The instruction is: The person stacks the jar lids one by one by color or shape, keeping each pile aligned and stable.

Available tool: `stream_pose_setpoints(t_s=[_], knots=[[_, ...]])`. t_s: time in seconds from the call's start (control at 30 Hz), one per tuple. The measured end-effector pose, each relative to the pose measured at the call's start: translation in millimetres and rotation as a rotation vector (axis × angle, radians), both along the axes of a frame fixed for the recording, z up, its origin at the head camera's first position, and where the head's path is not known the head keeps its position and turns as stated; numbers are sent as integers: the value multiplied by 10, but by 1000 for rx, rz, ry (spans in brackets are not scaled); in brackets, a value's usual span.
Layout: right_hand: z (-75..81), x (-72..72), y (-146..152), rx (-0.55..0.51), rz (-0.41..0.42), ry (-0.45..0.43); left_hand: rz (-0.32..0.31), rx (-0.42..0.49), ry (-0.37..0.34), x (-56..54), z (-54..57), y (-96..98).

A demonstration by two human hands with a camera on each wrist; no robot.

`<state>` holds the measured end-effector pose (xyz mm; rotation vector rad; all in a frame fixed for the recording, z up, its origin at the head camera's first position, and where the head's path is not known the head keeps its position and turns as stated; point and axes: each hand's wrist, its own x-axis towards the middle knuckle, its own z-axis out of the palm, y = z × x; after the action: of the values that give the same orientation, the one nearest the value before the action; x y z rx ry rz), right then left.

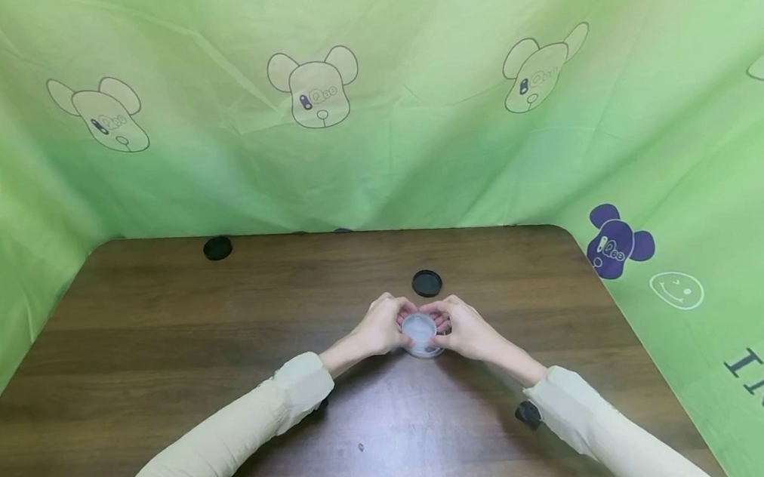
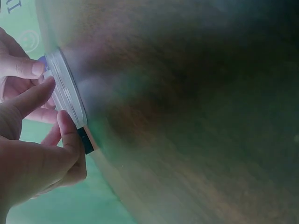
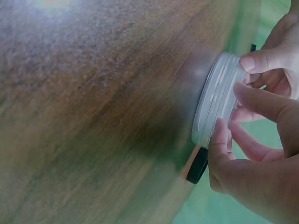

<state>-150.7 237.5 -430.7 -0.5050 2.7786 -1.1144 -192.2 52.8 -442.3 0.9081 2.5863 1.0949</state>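
A shallow, round clear plastic container [image 1: 420,327] is held between both hands at the middle right of the table. My left hand [image 1: 381,326] grips its left side, thumb toward me and fingers on the far side. From the right, my right hand [image 1: 466,329] pinches the rim in the same way. Ridged edges of the clear container [image 3: 217,100] show in the right wrist view, close to the tabletop; whether it touches the wood I cannot tell. Just beyond the hands lies a round black lid [image 1: 427,283].
Another round black lid [image 1: 217,247] lies near the back left edge of the brown wooden table [image 1: 158,326]. A green printed cloth [image 1: 416,160] hangs behind and at the sides. A small dark spot [image 1: 361,447] marks the table's front part.
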Motion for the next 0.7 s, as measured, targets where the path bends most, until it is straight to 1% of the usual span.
stream_pose_setpoints(t_s=[0.2, 0.33, 0.47, 0.6, 0.7], knots=[[1, 4, -2, 13, 6, 6, -1, 3, -14, -15, 6, -5], [-16, 0, 1, -5, -5, -3, 12, 12, -33, -20, -15, 3], [-33, -8, 1, -27, -14, -9, 16, 13, -40, -18, -11, 1], [-33, -12, -5, -21, -18, -11, 16, 15, -36, -18, -8, -5], [-29, -16, -9, -8, -17, -9, 20, 17, -16, -14, -14, -4]])
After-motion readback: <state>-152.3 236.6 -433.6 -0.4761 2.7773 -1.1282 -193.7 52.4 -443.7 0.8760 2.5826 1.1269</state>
